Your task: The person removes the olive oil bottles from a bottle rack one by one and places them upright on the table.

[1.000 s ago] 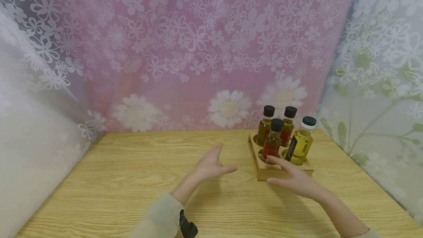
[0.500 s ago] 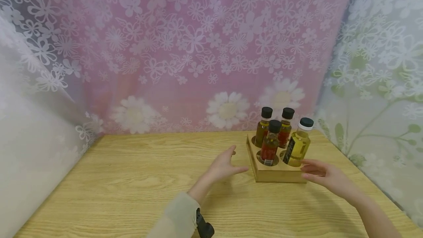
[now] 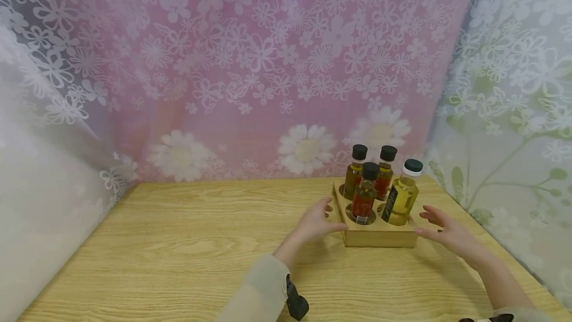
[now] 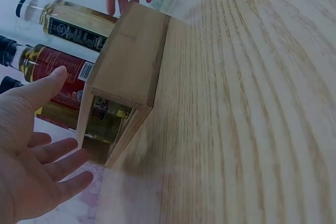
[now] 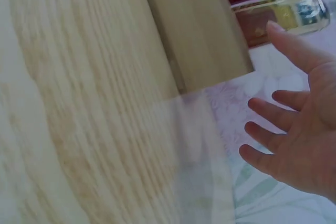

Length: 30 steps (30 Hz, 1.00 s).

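A wooden bottle rack (image 3: 380,238) stands on the right part of the table, with open ends and round holes in its top. Three dark-capped bottles with red labels, the nearest one (image 3: 363,201) at the front left, stand in it beside a larger bottle of yellow oil (image 3: 402,201). My left hand (image 3: 316,222) is at the rack's left side, fingers spread; in the left wrist view the palm (image 4: 26,156) faces the open end. On the other side my right hand (image 3: 451,236) is spread beside the rack's right end, holding nothing.
The wood-grain table (image 3: 187,252) stretches to the left of the rack. A pink flowered curtain (image 3: 268,73) hangs along the back, with pale curtains (image 3: 518,113) at both sides. A dark strap device (image 3: 295,299) sits on the left wrist.
My left hand has moved right, up to the rack's left side. The right hand has passed from the rack's front to its right side. The rack stays in place.
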Available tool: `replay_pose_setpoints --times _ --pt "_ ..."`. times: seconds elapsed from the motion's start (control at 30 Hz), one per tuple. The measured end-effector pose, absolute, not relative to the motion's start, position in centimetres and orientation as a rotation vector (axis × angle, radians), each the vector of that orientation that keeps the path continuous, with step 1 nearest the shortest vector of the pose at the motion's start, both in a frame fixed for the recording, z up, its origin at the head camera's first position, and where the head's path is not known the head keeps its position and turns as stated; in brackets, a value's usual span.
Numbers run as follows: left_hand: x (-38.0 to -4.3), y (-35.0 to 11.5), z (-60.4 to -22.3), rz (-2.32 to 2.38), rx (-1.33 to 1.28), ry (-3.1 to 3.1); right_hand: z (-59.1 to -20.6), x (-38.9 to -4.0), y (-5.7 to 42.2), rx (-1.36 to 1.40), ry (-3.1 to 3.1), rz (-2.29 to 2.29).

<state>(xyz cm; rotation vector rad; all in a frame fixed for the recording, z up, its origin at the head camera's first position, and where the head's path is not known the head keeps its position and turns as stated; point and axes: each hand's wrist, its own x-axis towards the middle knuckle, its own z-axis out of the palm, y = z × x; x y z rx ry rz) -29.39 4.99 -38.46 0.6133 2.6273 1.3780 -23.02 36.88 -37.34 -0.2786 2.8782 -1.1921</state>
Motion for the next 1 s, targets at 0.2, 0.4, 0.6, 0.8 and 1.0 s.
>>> replay_pose_setpoints --times 0.2,0.4,0.6,0.8,1.0 --pt "-29.6 6.0 -38.9 1.378 0.617 2.541 -38.3 -24.5 36.7 -0.323 2.844 -1.148" --pt "-30.0 7.1 -39.4 1.334 0.607 2.533 -38.8 -25.5 36.6 -0.34 2.782 -1.194" --pt "-30.2 8.0 -39.7 1.328 0.556 2.524 -39.3 -26.3 36.4 -0.351 2.696 -1.246" --pt "-30.2 8.3 -39.5 1.38 0.514 2.505 -39.5 -26.7 36.3 -0.35 2.694 -1.271" --pt "-30.0 8.3 -39.2 1.427 0.508 2.476 -39.6 -26.9 36.5 -0.373 2.656 -1.345"
